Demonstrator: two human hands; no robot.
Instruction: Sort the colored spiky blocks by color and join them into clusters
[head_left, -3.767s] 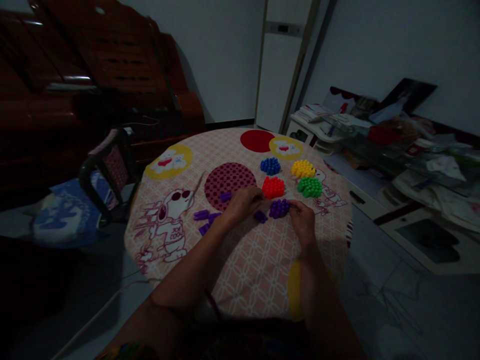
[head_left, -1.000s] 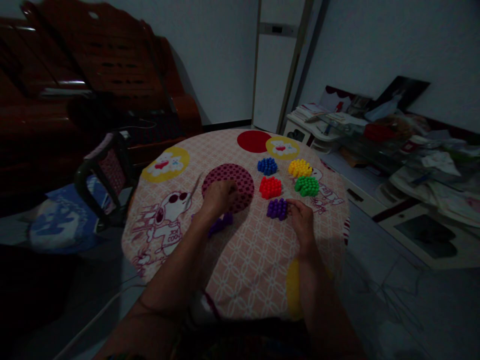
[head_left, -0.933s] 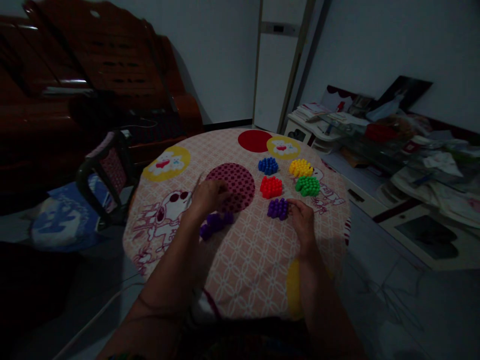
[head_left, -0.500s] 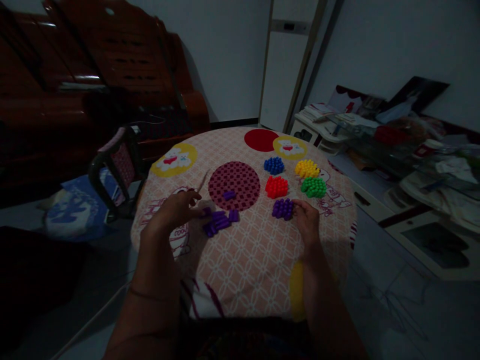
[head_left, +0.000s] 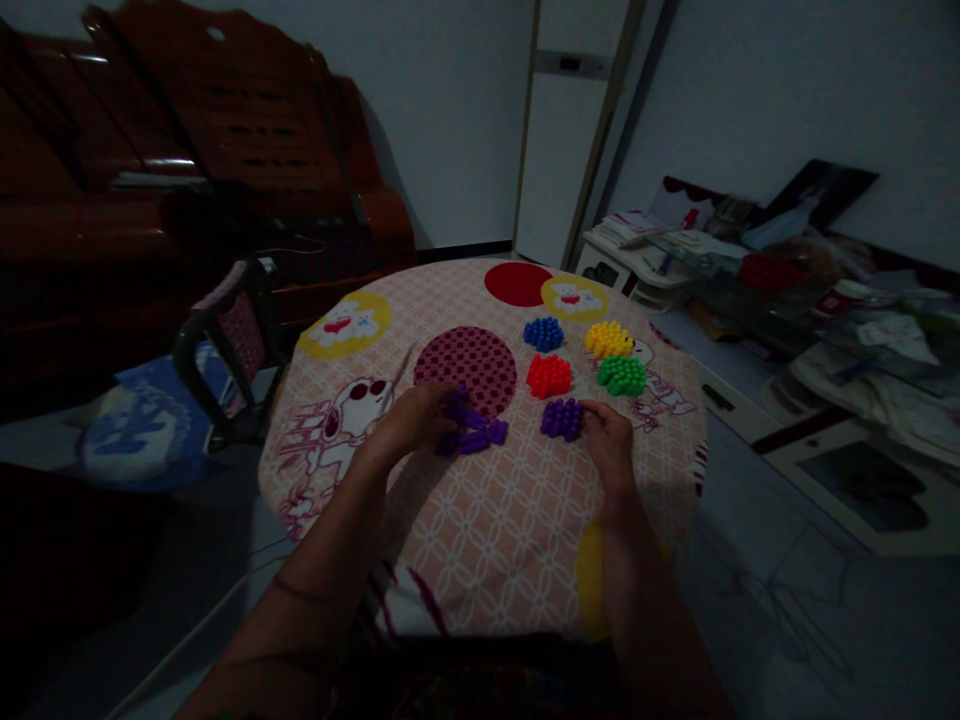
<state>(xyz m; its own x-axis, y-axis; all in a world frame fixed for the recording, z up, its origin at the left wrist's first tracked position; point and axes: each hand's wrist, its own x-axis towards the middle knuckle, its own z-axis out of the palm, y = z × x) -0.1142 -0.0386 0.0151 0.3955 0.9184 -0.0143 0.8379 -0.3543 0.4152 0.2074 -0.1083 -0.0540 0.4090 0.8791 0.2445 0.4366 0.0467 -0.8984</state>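
Note:
My left hand (head_left: 412,420) reaches over a loose heap of purple plastic pieces (head_left: 474,440), touching them with its fingers apart; the fingertips are dark and partly hidden among the pieces. Farther right, my right hand (head_left: 609,445) rests on the cloth with its fingers closed at the right edge of a purple cluster of small knobbly pieces (head_left: 561,420). Beyond that cluster stand similar groups: red (head_left: 549,376), green (head_left: 622,376), blue (head_left: 543,334) and yellow (head_left: 608,339). Each group is packed close together.
A patterned cloth covers the round table (head_left: 487,540). On the left is a small chair (head_left: 232,340), with a wooden sofa (head_left: 255,130) behind. A low cabinet (head_left: 810,430) piled with papers and bags runs along the right.
My left hand has moved right and pushed the loose purple pieces together, rightward. My right hand stays by the purple cluster. The view has shifted slightly.

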